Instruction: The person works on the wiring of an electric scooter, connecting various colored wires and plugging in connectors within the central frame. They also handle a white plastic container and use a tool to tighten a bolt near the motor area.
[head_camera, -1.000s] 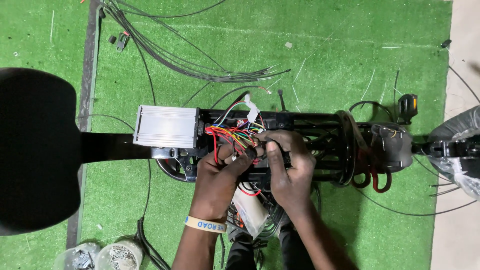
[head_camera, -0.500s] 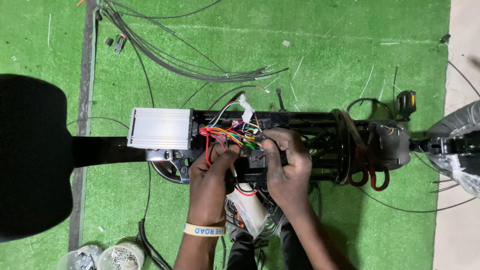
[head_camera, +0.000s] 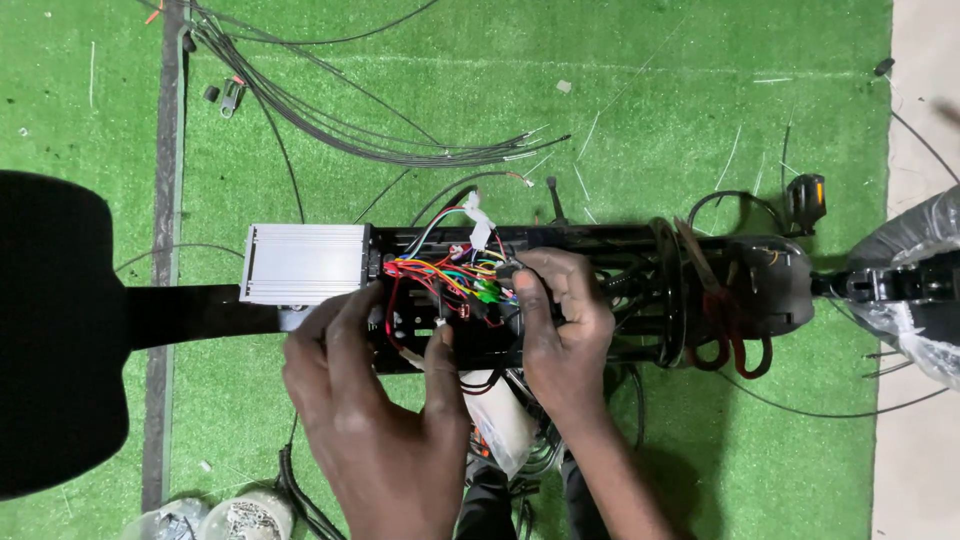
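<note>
Overhead, head view: both hands worked at the coloured wire bundle (head_camera: 455, 275) in the open black frame (head_camera: 600, 300).

The frame's long axis ran left to right across the green mat (head_camera: 700, 120), with the silver controller box (head_camera: 305, 263) at its left end. The wire bundle lay between the two hands, just right of that box. The right hand (head_camera: 560, 320) was nearer, its grip closed to a pinch on a connector among the wires at the bundle's right edge. The left hand (head_camera: 375, 410) rested on the frame below the bundle, fingers loosely spread; whether its thumb held a wire could not be told.
</note>
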